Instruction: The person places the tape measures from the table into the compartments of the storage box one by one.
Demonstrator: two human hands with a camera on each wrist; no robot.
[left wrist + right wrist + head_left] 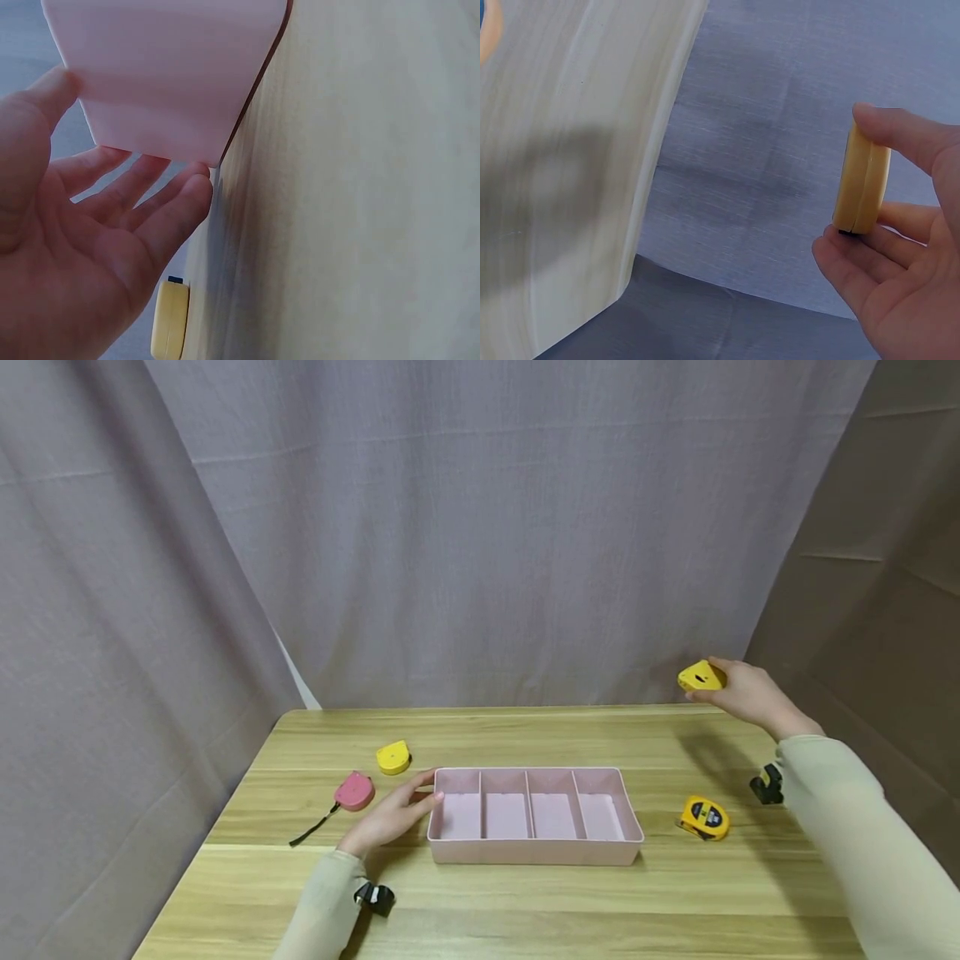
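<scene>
The right hand [742, 692] pinches a smooth, rounded yellow tape measure [701, 677] above the far right corner of the grainy wooden tabletop [525, 902]. The left hand [390, 817], fingers relaxed and straight, touches the left end of the matte pink four-compartment plastic tray [534, 853].

Pink tray [534, 857], yellow tape measure [701, 677], pink tape measure [354, 792]
</scene>
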